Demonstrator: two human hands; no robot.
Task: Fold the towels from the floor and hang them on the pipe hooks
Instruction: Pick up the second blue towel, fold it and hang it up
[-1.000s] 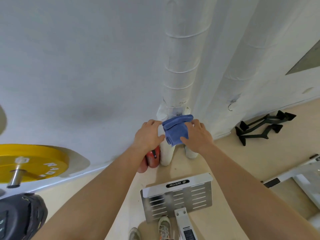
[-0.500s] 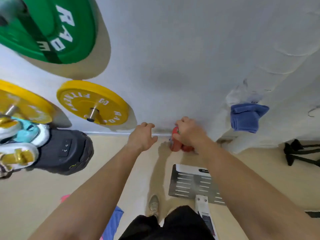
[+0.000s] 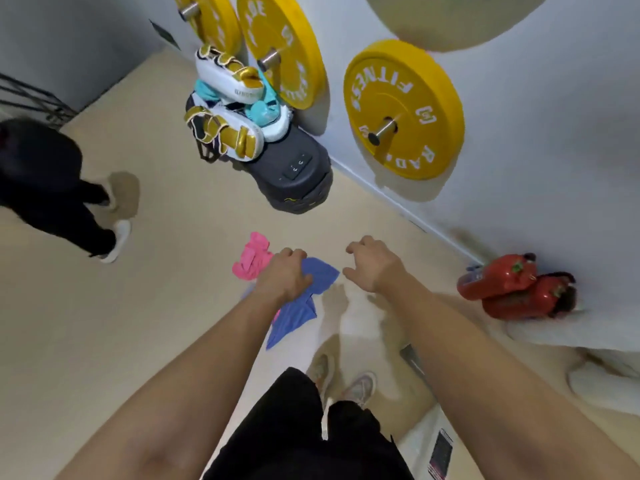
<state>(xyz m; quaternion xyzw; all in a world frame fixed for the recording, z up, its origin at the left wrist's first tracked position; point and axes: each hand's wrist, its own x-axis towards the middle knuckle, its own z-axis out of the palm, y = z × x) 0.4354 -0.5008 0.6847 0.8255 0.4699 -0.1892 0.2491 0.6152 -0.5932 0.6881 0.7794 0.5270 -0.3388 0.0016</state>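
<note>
Towels lie on the smooth beige floor (image 3: 156, 306), the broadest surface we see, spreading out below the yellow plate (image 3: 403, 109). That thick round disc with white lettering hangs from a metal peg on the matte white wall (image 3: 554, 150). Left of the yellow plate and lower sits a rounded dark grey case (image 3: 294, 174), with white-and-gold padded gear (image 3: 225, 133) piled on it. Below the plate to the right, two glossy red canisters (image 3: 512, 285) lie against the wall. Well below the plate, the blue towel (image 3: 294, 320) is a soft, creased sheet on the floor. The pink towel (image 3: 251, 259) is bunched just beside it, farther left. Our left hand (image 3: 284, 277) covers the blue towel's upper edge with its fingers bent downward and the tips hidden, so we cannot tell whether it holds the cloth. Our right hand (image 3: 375, 266) hovers below the plate, fingers loosely curled, holding nothing.
</note>
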